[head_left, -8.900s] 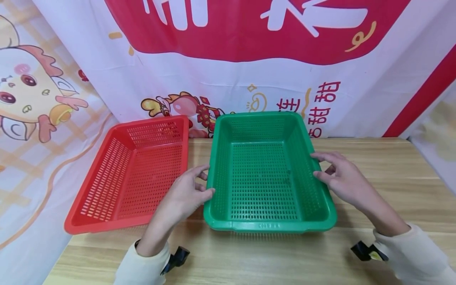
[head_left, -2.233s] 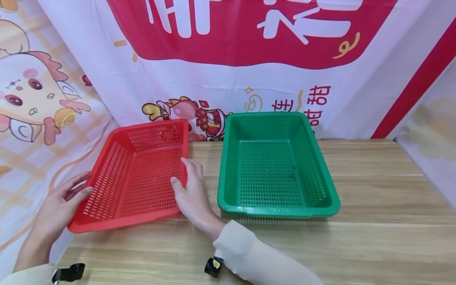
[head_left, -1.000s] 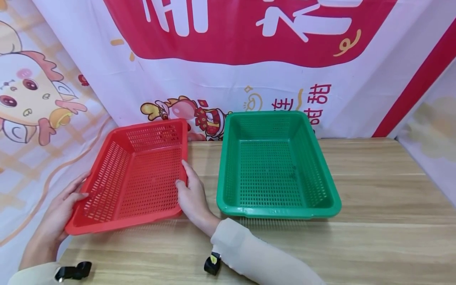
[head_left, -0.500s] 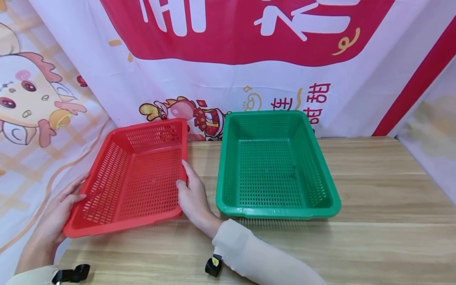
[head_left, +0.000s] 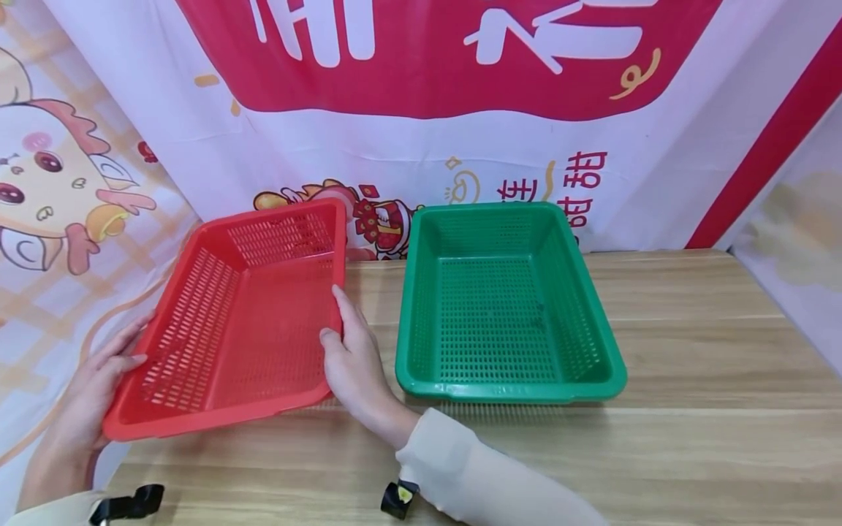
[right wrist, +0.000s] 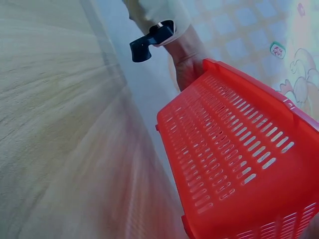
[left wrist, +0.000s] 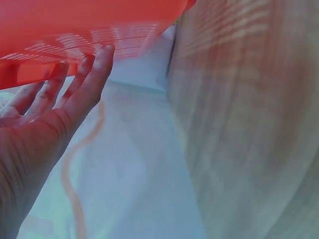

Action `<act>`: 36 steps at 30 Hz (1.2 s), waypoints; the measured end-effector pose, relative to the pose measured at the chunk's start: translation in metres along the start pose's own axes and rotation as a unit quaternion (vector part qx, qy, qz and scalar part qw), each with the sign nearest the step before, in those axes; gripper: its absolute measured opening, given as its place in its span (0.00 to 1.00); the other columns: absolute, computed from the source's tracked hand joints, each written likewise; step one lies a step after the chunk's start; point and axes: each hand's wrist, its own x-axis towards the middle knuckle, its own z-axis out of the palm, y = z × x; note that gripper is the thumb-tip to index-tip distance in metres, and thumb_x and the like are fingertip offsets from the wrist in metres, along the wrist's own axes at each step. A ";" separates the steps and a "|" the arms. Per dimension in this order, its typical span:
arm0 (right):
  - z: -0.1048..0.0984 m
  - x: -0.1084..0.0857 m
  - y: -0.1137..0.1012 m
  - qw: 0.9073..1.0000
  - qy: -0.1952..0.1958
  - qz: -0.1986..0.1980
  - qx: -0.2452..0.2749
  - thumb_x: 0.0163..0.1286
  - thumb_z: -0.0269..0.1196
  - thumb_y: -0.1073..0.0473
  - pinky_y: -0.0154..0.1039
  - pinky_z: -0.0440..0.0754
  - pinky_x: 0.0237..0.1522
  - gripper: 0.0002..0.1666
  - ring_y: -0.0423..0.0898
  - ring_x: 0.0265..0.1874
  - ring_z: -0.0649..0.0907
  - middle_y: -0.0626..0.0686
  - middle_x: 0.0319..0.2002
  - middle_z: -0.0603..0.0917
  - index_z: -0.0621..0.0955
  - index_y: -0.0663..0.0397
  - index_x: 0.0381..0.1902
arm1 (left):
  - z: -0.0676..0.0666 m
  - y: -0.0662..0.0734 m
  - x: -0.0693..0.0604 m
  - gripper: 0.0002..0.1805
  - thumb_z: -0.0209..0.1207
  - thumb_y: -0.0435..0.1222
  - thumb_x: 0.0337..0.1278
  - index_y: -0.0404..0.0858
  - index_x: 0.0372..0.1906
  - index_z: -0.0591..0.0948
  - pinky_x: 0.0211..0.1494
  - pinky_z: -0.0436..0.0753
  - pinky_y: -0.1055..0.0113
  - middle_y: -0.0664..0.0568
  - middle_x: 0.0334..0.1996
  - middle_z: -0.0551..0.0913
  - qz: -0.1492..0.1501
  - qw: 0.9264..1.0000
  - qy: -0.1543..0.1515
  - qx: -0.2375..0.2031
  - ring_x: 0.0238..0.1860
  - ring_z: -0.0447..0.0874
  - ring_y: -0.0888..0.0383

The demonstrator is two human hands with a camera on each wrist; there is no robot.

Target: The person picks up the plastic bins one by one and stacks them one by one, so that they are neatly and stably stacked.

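Note:
Both hands hold a red perforated plastic basket (head_left: 283, 321) by its two long sides, at the left of the head view. My left hand (head_left: 88, 394) grips its left rim, thumb on top; in the left wrist view the fingers of that hand (left wrist: 55, 109) lie under the basket (left wrist: 94, 25). My right hand (head_left: 358, 365) grips the right rim, thumb inside. In the right wrist view the basket (right wrist: 234, 149) is seen from outside, raised off the table (right wrist: 75, 149). Nothing lies inside it.
A green perforated basket (head_left: 493, 321), empty, stands on the wooden table (head_left: 710, 351) to the right of the red one. Behind the table hangs a printed cloth (head_left: 421, 139), and another patterned cloth (head_left: 59, 307) hangs along the left.
Over the last half second the red basket has risen off the table, its far end moving up, with both hands on it. Earlier the hands were at the green basket, which has since shifted slightly.

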 end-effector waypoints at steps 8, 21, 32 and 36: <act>-0.014 -0.005 -0.024 0.999 -0.014 -0.034 -0.001 0.81 0.55 0.59 0.51 0.85 0.63 0.41 0.48 0.74 0.72 0.40 0.77 0.65 0.54 0.36 0.85 | 0.019 0.013 0.000 0.35 0.29 0.25 0.82 0.55 0.83 0.62 0.40 0.91 0.53 0.67 0.65 0.82 0.026 0.999 0.017 0.025 0.48 0.93 0.53; -0.052 -0.015 -0.067 0.998 -0.011 -0.051 0.026 0.81 0.51 0.62 0.54 0.86 0.61 0.39 0.46 0.66 0.78 0.50 0.73 0.71 0.56 0.42 0.85 | 0.060 0.027 0.005 0.34 0.33 0.27 0.83 0.55 0.84 0.60 0.41 0.89 0.55 0.64 0.68 0.81 0.046 0.997 0.008 0.056 0.48 0.94 0.51; -0.098 -0.026 -0.088 0.997 0.018 -0.070 0.035 0.80 0.52 0.64 0.59 0.87 0.58 0.37 0.52 0.63 0.81 0.51 0.71 0.72 0.60 0.44 0.83 | 0.115 0.037 0.021 0.33 0.41 0.29 0.83 0.53 0.84 0.59 0.38 0.89 0.55 0.61 0.70 0.77 0.058 0.990 0.024 0.122 0.45 0.95 0.51; -0.117 -0.030 -0.094 0.996 0.028 -0.074 0.028 0.80 0.51 0.65 0.59 0.85 0.60 0.36 0.55 0.68 0.78 0.52 0.73 0.71 0.61 0.45 0.83 | 0.134 0.037 0.026 0.32 0.43 0.30 0.83 0.52 0.84 0.59 0.38 0.89 0.55 0.57 0.71 0.76 0.062 0.988 0.013 0.141 0.44 0.95 0.49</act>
